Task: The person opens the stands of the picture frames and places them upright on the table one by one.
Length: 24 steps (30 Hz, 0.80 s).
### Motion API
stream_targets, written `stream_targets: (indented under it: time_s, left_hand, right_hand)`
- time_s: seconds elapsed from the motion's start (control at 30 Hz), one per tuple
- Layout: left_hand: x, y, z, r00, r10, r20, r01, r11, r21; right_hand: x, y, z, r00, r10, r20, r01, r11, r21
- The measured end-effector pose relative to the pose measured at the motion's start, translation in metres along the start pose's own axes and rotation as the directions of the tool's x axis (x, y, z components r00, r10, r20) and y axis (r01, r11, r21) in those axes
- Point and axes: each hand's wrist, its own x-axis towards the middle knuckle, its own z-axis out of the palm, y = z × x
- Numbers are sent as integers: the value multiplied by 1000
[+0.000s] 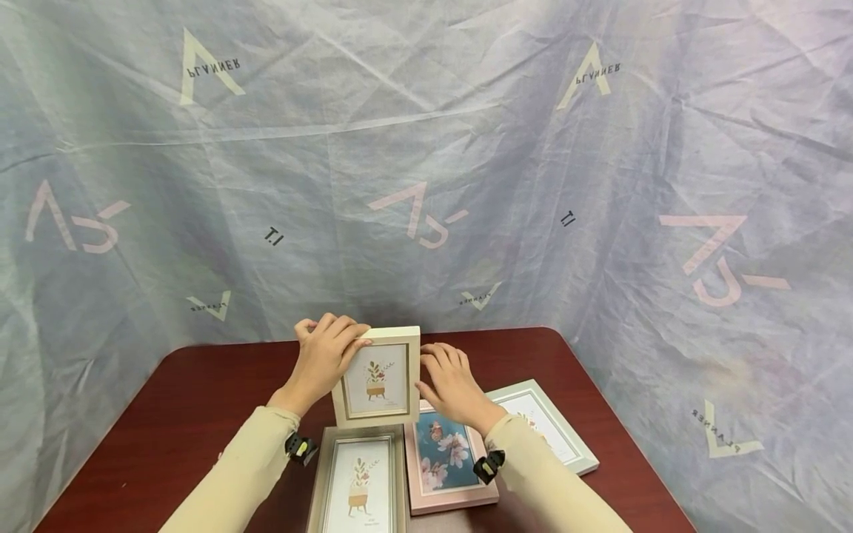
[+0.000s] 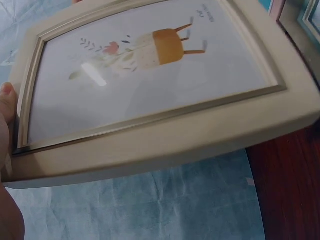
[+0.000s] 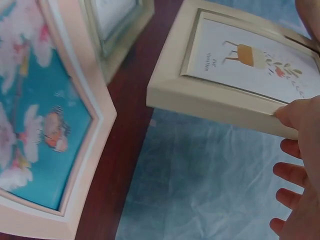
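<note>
A cream picture frame (image 1: pixel 377 377) stands raised above the table, its print of a potted plant facing me. My left hand (image 1: pixel 326 355) grips it at the upper left corner, thumb (image 2: pixel 7 102) on the front border. My right hand (image 1: pixel 453 381) is at its right edge. In the right wrist view the thumb tip (image 3: pixel 287 116) meets the frame's side, while the other fingers (image 3: pixel 290 173) are loosely bent and mostly apart from it. Below lie a champagne-coloured frame (image 1: pixel 322 485) with a similar print and a pink frame (image 1: pixel 453 503) with a blossom picture.
A pale green frame (image 1: pixel 566 422) lies askew at the right, partly behind my right forearm. Everything rests on a dark red table (image 1: pixel 220 414). A grey printed cloth (image 1: pixel 413 148) hangs around the table's back and sides.
</note>
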Motion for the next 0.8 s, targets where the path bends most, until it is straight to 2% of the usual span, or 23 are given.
stream_targets:
  time_s: [0.17,0.4,0.63,0.8]
  left_hand:
    - [8,-10,6,1000,-4,-11,4,1000,-6]
    - [16,-19,14,998,-52,25,51,998,25]
    - [15,-28,29,993,-107,52,104,993,48]
    - [13,-33,40,983,-158,90,151,986,76]
  right_hand:
    - [15,8,0,999,36,6,-36,999,11]
    - [30,18,10,996,87,25,-87,996,-13]
    - [39,30,25,991,130,4,-130,991,-18]
    - [42,35,36,987,162,1,-162,987,-15]
